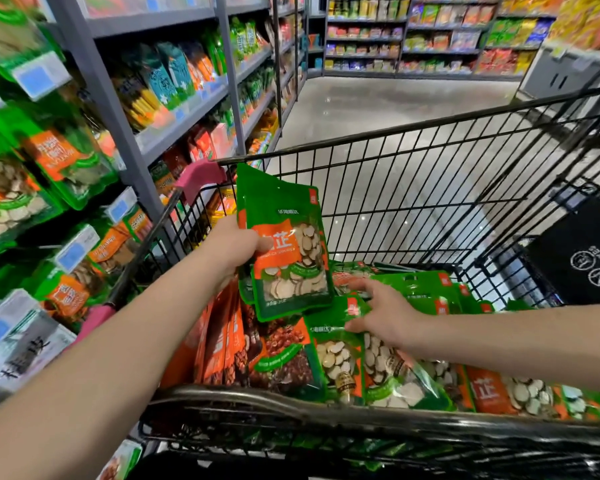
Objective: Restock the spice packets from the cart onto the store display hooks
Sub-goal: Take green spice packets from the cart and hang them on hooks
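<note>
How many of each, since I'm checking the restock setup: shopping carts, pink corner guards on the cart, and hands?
Shopping cart: 1
Pink corner guards: 2
Hands: 2 (left hand grips green packets; right hand touches a packet in the cart)
Total: 5

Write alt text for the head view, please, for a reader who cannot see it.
The left hand holds green spice packets above a wire cart full of similar packets, while the open right hand reaches onto them. At left, hanging packets line the shelving.
</note>
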Demonstrator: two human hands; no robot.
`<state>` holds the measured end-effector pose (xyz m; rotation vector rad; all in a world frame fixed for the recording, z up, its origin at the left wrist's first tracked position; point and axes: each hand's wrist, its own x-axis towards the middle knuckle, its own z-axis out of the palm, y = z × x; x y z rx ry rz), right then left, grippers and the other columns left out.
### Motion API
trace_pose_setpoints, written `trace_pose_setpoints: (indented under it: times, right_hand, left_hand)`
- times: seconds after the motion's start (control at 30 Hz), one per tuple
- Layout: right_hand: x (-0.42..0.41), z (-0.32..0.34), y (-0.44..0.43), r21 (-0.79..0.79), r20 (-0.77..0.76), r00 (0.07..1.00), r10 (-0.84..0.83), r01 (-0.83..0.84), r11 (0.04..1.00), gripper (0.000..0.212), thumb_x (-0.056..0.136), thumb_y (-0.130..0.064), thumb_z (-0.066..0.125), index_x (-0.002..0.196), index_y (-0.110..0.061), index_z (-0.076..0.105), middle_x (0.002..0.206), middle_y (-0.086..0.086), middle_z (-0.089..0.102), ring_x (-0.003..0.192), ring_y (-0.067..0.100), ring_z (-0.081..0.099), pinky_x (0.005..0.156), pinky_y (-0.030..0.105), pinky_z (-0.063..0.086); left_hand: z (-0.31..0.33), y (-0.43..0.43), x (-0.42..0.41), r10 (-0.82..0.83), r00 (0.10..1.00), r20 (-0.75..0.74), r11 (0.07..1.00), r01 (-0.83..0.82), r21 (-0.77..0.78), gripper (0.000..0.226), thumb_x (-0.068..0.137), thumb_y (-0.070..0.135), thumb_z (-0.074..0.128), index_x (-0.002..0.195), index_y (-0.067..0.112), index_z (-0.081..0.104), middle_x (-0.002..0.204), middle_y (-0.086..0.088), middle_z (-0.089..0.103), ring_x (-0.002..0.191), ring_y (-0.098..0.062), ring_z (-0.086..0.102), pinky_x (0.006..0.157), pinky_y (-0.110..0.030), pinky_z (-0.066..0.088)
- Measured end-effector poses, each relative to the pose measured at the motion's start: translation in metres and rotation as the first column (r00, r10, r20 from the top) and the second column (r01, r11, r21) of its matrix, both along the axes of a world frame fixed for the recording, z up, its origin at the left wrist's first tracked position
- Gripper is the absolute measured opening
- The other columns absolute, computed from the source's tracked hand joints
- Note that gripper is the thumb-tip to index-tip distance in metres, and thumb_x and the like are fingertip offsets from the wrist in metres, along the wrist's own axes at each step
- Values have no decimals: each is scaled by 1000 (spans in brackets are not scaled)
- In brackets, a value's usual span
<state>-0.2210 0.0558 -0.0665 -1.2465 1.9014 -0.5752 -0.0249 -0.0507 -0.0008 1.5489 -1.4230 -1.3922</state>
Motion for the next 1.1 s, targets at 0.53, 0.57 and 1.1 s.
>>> trace_pose_setpoints:
  times: [0.53, 0.57, 1.1]
  right_hand:
    - [-66, 122, 0, -302, 124, 977, -172, 202, 932, 7, 83, -21, 72, 87, -19, 68, 80, 2, 70, 74, 17, 67, 76, 30, 54]
    - [-65, 125, -1, -323, 165, 971, -173, 219, 921, 7, 83, -21, 73, 87, -19, 68, 79, 2, 71, 73, 17, 68, 76, 29, 54]
    - [-13, 157, 5, -414, 502, 856, -119, 359, 836, 12, 84, -20, 71, 77, -10, 67, 62, -2, 70, 64, 13, 66, 59, 23, 48]
  left_hand:
    - [28, 12, -6, -68, 937, -344, 990, 22, -137, 18, 85, -3, 62, 98, 9, 65, 80, -4, 73, 66, -17, 69, 62, -28, 55]
    - [28, 16, -9, -91, 931, -353, 988, 40, -149, 18, 85, -2, 62, 100, 9, 65, 81, -6, 73, 65, -18, 69, 61, -28, 56]
    - [40, 59, -12, -179, 879, -441, 958, 55, -280, 10, 94, 17, 58, 103, 18, 62, 89, 0, 75, 80, -17, 71, 78, -38, 54]
